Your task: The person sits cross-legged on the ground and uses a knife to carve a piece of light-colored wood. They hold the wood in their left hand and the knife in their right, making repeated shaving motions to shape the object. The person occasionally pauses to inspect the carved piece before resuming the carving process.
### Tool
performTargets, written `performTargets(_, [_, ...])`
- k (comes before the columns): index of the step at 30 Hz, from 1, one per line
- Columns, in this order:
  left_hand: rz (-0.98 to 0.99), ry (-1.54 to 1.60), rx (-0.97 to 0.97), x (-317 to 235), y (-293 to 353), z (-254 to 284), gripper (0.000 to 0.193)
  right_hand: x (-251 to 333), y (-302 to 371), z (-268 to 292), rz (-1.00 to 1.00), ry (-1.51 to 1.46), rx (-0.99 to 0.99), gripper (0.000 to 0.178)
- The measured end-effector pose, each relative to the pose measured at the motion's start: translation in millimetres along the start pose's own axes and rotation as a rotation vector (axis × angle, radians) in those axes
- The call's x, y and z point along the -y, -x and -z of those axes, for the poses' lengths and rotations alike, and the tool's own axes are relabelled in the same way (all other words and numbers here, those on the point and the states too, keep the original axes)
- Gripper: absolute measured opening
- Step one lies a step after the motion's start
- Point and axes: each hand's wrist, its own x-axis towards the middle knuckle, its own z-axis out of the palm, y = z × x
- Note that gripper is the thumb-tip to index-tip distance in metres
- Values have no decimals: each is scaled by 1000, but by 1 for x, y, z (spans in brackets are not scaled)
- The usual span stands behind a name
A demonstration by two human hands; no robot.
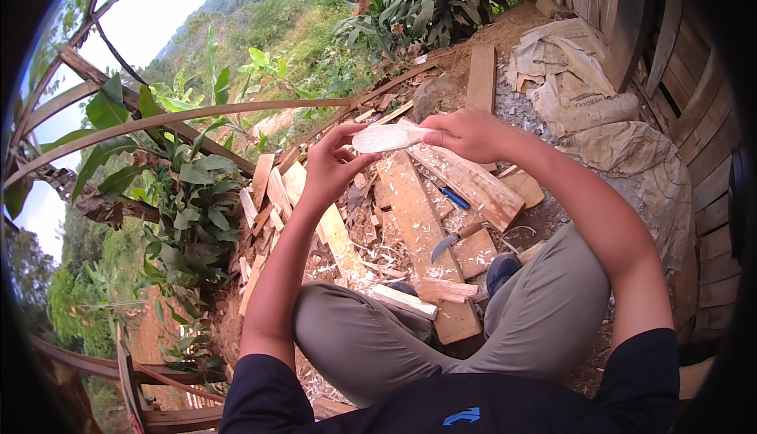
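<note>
Both hands hold a pale wooden spoon (384, 139) out in front of me, above the wood-strewn ground. Its broad, rounded end points left, and part of the handle is hidden by my right hand. My left hand (335, 154) grips the broad end by its edges, thumb below and fingers above. Closed over the narrower part is my right hand (465, 134), with its thumb and fingers pinched together. Below them, a knife with a curved blade (445, 245) and wooden handle rests on a long plank (422, 237). A slim blue tool (454, 198) lies farther off.
Shavings and offcuts (343, 237) litter the ground between my bent legs (544, 300). A thick split timber (481, 186) lies beyond the knife. Crumpled sacks (583, 79) spread at the right, beside a slatted wooden wall (710, 174). Leafy plants and a curved pole (189, 115) stand at the left.
</note>
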Motion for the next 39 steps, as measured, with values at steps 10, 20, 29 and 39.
performTargets(10, [-12, 78, -54, -3, 3, -3, 40, -2, -1, -4, -4, -144, 8, 46])
performTargets(20, [-27, 63, 14, 5, 4, 2, 28, -5, -3, 2, -29, -173, 123, 53])
performTargets(29, [-51, 53, 14, 7, 2, -1, 30, -1, 0, 6, -91, -114, 153, 55])
performTargets(39, [38, 151, 64, -7, 4, -6, 71, 6, 1, 0, 10, -6, -37, 44])
